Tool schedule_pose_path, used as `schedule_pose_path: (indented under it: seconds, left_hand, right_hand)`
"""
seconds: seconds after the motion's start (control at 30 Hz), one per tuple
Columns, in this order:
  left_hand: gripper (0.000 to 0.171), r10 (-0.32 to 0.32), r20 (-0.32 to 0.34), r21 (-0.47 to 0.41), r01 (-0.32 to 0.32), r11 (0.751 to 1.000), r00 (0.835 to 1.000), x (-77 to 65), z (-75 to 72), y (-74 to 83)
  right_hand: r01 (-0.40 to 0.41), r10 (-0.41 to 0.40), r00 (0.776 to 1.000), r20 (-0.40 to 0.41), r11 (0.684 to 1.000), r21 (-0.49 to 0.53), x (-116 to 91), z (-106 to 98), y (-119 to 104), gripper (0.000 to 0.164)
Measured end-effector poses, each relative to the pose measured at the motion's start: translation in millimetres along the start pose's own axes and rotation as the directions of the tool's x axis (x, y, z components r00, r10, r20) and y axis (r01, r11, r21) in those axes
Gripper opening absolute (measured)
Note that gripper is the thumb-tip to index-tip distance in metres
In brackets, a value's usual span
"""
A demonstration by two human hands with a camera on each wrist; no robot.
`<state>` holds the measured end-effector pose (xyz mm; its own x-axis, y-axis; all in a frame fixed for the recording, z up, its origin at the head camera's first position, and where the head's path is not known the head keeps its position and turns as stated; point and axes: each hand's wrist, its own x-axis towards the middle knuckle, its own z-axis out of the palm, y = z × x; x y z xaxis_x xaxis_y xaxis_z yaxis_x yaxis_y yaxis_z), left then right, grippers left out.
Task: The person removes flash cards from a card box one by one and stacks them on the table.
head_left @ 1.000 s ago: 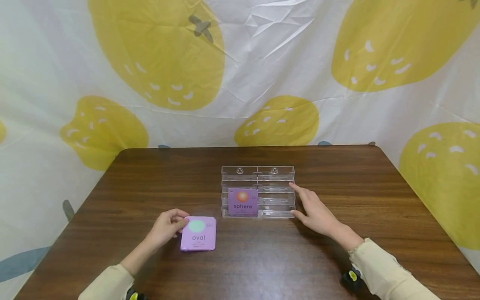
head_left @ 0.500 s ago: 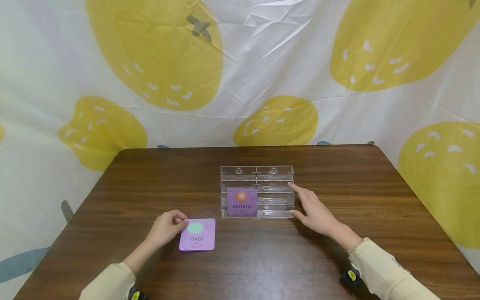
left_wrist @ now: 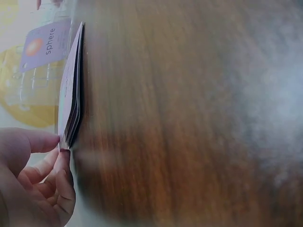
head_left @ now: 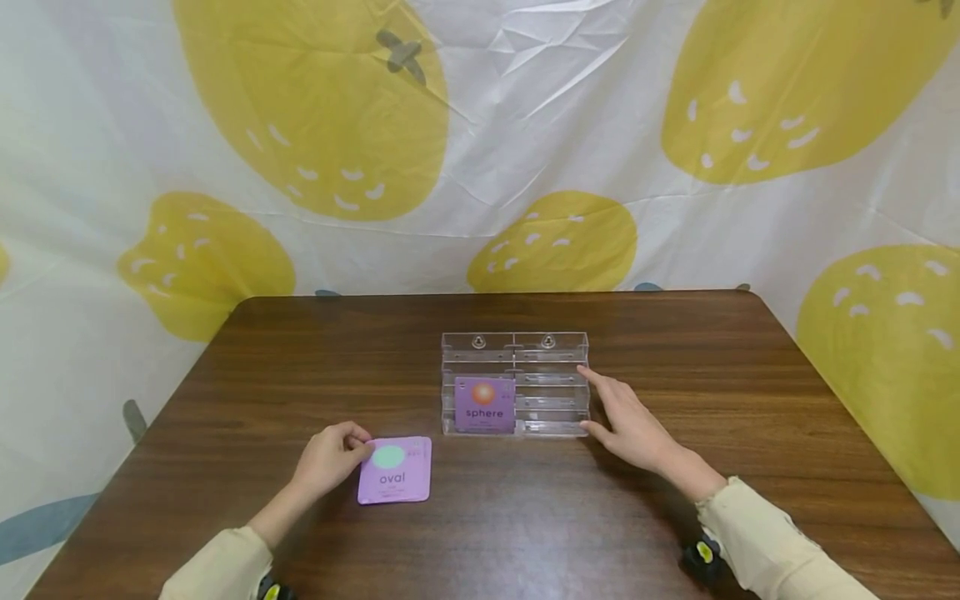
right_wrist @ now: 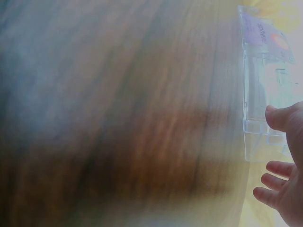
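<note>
Your left hand (head_left: 330, 458) pinches one "oval" card stack (head_left: 394, 471) at 7 o'clock on the table (head_left: 300, 358). Right hand (head_left: 630, 425), fingers spread, touches one clear organizer (head_left: 551, 367) holding one "sphere" card (head_left: 484, 405).

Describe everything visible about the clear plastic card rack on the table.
The clear plastic rack looks like transparent acrylic, with stepped tiers split into left and right columns and two hanging holes along its back edge. It sits on the brown wooden table, slightly right of centre. A purple "sphere" card stands in its front left slot; the other slots look empty. The right hand touches its right side with forefinger and thumb.
</note>
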<state>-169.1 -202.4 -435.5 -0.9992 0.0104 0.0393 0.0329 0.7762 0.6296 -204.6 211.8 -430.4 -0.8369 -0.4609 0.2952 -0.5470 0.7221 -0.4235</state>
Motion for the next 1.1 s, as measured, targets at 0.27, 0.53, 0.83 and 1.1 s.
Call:
schedule_pose_path:
  seconds: [0.27, 0.53, 0.83, 1.1]
  left_hand:
    - [0.009, 0.000, -0.017, 0.013, 0.000, 1.000, 1.000, -1.5, -2.1, -1.0]
    - [0.009, 0.008, -0.044, 0.003, -0.008, 1.000, 0.999, 0.4, -4.0, 2.4]
    - [0.009, 0.095, -0.106, -0.060, -0.102, 0.993, 0.990, 13.6, 2.6, 15.1]
    - [0.015, 0.185, -0.104, -0.094, -0.195, 0.976, 0.977, 26.5, 8.7, 34.5]
  right_hand:
    - [0.004, -0.004, 1.000, -0.003, 1.000, -0.010, 2, 0, 0, 0.077]
    - [-0.008, 0.008, 1.000, 0.000, 1.000, -0.011, 2, 0, -1, 0.077]
    - [-0.012, 0.013, 1.000, 0.005, 1.000, -0.007, 1, 0, -1, 0.077]
    - [-0.005, 0.005, 1.000, 0.004, 1.000, -0.011, 0, 0, -1, 0.077]
